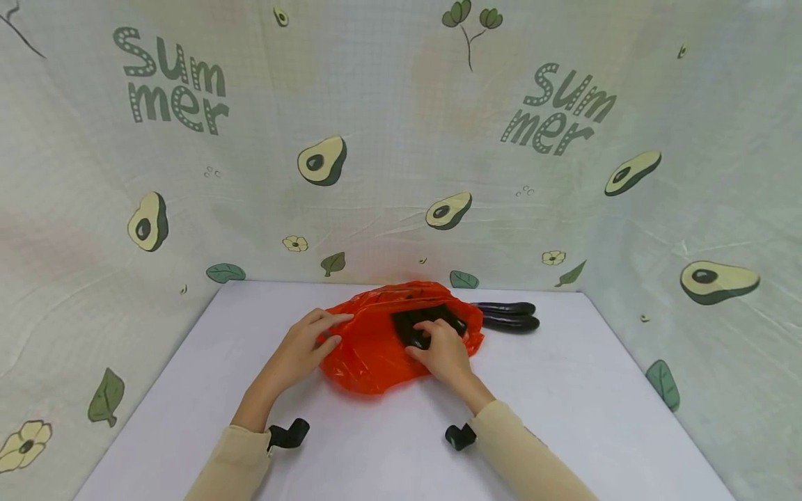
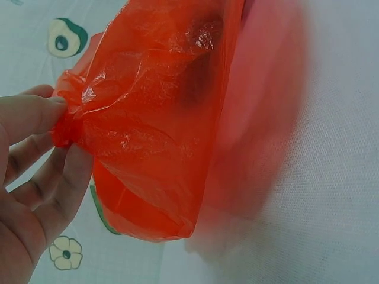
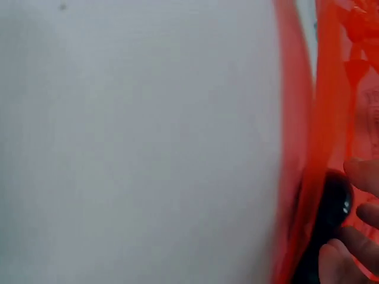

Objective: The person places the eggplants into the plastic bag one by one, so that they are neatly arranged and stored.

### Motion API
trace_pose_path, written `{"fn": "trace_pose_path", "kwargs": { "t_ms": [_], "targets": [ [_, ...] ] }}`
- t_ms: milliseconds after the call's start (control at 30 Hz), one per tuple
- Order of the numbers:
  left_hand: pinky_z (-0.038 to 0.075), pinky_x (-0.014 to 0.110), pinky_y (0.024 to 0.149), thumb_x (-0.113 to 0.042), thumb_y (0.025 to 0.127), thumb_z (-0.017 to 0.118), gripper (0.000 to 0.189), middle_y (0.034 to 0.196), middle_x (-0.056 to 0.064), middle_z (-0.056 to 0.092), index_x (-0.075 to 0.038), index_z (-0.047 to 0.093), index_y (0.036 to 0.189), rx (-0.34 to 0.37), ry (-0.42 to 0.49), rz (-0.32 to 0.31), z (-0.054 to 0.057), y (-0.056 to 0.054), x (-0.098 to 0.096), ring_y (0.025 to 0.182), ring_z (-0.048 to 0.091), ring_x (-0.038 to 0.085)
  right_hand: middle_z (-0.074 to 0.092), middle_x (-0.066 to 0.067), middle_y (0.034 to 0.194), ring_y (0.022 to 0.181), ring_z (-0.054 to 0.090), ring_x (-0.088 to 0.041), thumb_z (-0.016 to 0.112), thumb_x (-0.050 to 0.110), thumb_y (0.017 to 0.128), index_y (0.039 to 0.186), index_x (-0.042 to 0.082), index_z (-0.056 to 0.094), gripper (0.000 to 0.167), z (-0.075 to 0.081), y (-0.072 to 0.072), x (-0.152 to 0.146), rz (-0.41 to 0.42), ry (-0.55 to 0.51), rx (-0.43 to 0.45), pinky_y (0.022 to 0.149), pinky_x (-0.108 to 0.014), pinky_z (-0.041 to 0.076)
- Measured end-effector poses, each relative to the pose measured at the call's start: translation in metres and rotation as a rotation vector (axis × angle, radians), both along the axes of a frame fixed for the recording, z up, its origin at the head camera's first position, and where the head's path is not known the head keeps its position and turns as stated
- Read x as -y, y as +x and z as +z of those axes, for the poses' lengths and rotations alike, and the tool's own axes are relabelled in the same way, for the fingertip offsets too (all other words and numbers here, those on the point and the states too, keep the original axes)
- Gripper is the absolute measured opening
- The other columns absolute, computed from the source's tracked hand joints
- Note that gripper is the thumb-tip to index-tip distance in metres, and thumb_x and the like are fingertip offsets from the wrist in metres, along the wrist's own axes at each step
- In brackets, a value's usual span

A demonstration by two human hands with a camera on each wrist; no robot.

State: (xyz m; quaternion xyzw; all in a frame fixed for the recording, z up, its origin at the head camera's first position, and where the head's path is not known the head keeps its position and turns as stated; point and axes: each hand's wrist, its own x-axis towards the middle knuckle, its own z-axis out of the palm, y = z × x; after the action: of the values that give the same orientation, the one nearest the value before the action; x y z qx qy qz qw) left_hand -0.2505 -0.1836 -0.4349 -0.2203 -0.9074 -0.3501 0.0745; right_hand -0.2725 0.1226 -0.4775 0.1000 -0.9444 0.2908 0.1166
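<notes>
A thin red-orange plastic bag [image 1: 376, 348] lies on its side, its mouth facing me. My left hand [image 1: 305, 346] pinches the gathered left edge of the bag between thumb and fingers; the left wrist view shows the crumpled plastic [image 2: 71, 121] there. Inside the mouth, my right hand [image 1: 447, 353] has thumb and fingers curled about the rounded end of a dark, glossy eggplant [image 1: 416, 339]. The same eggplant [image 3: 337, 201] appears at the right wrist view's edge, partly behind red plastic. More dark eggplant shows deeper in the bag, partly hidden by the right hand.
Two long dark eggplants [image 1: 509, 323] lie side by side on the white table [image 1: 595, 390], right of the bag. Behind the table hangs a pale cloth [image 1: 388, 97] printed with avocados. Black wrist devices [image 1: 289, 435] sit at both sleeves.
</notes>
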Motion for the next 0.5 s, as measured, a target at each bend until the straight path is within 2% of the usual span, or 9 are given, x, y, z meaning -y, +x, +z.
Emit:
{"fn": "trace_pose_path", "kwargs": {
  "t_ms": [100, 200, 400, 500],
  "targets": [
    [0.059, 0.027, 0.082, -0.011, 0.101, 0.074, 0.046, 0.115, -0.002, 0.060, -0.022, 0.066, 0.145, 0.001, 0.002, -0.001, 0.001, 0.000, -0.001, 0.102, 0.056, 0.018, 0.071, -0.010, 0.109, 0.087, 0.064, -0.020, 0.090, 0.028, 0.087, 0.123, 0.011, 0.077, 0.041, 0.012, 0.005, -0.013, 0.024, -0.020, 0.030, 0.081, -0.038, 0.060],
    [0.060, 0.030, 0.085, -0.011, 0.101, 0.074, 0.046, 0.117, -0.002, 0.060, -0.021, 0.066, 0.145, 0.001, 0.008, -0.005, 0.002, 0.000, -0.002, 0.104, 0.058, 0.018, 0.072, -0.010, 0.107, 0.082, 0.065, -0.021, 0.089, 0.024, 0.088, 0.122, 0.010, 0.077, 0.038, 0.023, 0.007, -0.034, 0.043, -0.022, 0.030, 0.076, -0.034, 0.058],
    [0.060, 0.033, 0.089, -0.011, 0.101, 0.074, 0.046, 0.119, -0.002, 0.061, -0.022, 0.066, 0.145, 0.000, 0.010, -0.005, 0.000, -0.001, -0.002, 0.108, 0.058, 0.018, 0.074, -0.013, 0.110, 0.089, 0.068, -0.032, 0.086, 0.018, 0.091, 0.123, 0.005, 0.077, 0.036, 0.037, 0.000, -0.095, 0.066, 0.013, -0.038, 0.074, -0.033, 0.056],
    [0.060, 0.032, 0.088, -0.011, 0.101, 0.074, 0.046, 0.119, -0.002, 0.061, -0.022, 0.066, 0.145, -0.004, 0.009, -0.004, -0.002, -0.002, -0.001, 0.107, 0.058, 0.018, 0.074, -0.016, 0.114, 0.091, 0.068, -0.032, 0.085, 0.015, 0.092, 0.123, 0.003, 0.076, 0.035, 0.040, -0.005, -0.129, 0.045, 0.040, -0.049, 0.077, -0.039, 0.060]
  ]
}}
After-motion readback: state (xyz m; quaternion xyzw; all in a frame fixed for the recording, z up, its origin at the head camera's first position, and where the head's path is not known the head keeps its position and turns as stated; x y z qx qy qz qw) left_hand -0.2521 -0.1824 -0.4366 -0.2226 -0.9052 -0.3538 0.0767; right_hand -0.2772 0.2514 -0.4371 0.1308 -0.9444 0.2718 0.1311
